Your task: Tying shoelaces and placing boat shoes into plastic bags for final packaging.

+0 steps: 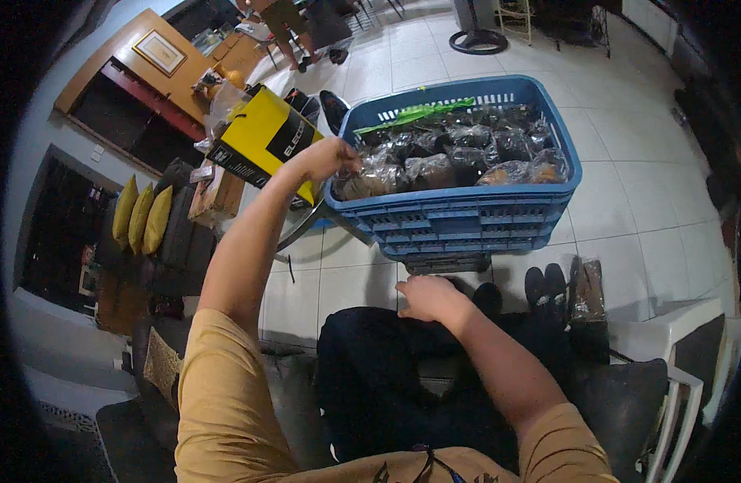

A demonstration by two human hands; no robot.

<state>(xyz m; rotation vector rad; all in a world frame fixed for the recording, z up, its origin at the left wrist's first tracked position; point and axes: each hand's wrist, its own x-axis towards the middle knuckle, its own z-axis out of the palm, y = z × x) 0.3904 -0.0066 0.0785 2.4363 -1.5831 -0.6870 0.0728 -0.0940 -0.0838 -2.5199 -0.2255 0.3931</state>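
White floor tiles surround a blue crate at twelve o'clock; the left hand closes on a clear packet inside. Right hand rests loosely open on the lap. Lifting it out seems next.

Packets in crate

Crate seen as blue, slatted; packets inside dark and orange-brown, green strip on top. Box yellow/black. Sleeves mustard. Floor white-tiled.

White tiled floor (glossy under the light), dark sofa with yellow cushions, framed picture.
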